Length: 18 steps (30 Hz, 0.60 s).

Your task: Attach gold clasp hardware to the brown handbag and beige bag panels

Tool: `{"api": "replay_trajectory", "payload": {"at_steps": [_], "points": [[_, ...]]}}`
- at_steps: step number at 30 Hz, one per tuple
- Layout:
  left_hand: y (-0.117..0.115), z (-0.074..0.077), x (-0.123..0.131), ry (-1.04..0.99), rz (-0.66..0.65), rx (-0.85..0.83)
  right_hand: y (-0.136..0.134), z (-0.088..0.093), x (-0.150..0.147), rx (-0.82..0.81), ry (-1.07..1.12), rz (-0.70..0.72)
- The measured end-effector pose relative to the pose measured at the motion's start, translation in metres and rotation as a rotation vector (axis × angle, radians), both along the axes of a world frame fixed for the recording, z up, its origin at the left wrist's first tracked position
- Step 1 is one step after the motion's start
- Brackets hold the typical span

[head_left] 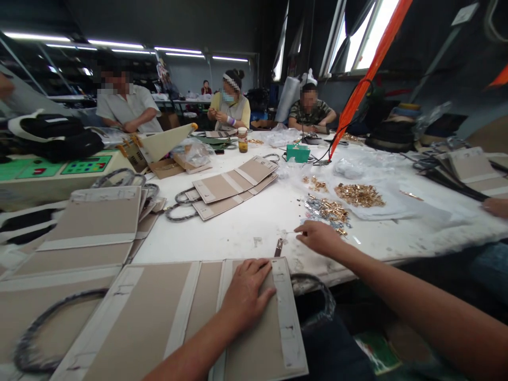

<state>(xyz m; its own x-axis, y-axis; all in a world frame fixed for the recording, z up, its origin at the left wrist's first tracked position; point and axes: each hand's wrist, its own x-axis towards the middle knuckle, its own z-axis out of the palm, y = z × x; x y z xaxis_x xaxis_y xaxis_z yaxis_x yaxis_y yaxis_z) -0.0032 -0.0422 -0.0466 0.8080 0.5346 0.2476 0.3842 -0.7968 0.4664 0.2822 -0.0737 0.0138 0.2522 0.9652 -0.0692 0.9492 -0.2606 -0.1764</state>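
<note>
My left hand [248,288] rests flat on a beige bag panel [206,296], its fingers stretched toward the panel's right end. White strips cross this panel, and a wrapped dark handle loop [327,301] juts out past its right edge. Over the table, my right hand [317,236] is closed in a pinch just in front of a pile of small gold and silver metal fittings [327,209]; a thin light tip shows at the fingers, too small to name. A small dark metal-like piece [279,247] lies between the hands, beyond the panel's edge.
More beige panels [234,182] with handles lie mid-table; others are stacked at left [95,217]. Gold fittings [359,195] sit on white plastic. Beyond are a green box [298,153], a jar [242,140] and an orange strip [367,84]. Several people sit around; another person's hand [496,207] shows at right.
</note>
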Motion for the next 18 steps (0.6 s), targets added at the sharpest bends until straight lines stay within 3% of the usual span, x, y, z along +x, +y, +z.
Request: {"api": "replay_trajectory", "payload": {"at_steps": [3, 6, 11, 18], "points": [[0.001, 0.000, 0.000, -0.041, 0.005, -0.042, 0.028, -0.008, 0.048, -0.027, -0.042, -0.107], [0.001, -0.001, 0.000, -0.054, 0.012, -0.064, 0.047, -0.021, 0.073, -0.078, -0.046, -0.144], [0.000, -0.004, 0.000, -0.055, 0.008, -0.052, 0.056, -0.035, 0.087, -0.088, -0.051, -0.138], [-0.003, -0.001, 0.001, -0.055, -0.004, -0.050, 0.048, -0.034, 0.094, -0.021, -0.049, -0.135]]}}
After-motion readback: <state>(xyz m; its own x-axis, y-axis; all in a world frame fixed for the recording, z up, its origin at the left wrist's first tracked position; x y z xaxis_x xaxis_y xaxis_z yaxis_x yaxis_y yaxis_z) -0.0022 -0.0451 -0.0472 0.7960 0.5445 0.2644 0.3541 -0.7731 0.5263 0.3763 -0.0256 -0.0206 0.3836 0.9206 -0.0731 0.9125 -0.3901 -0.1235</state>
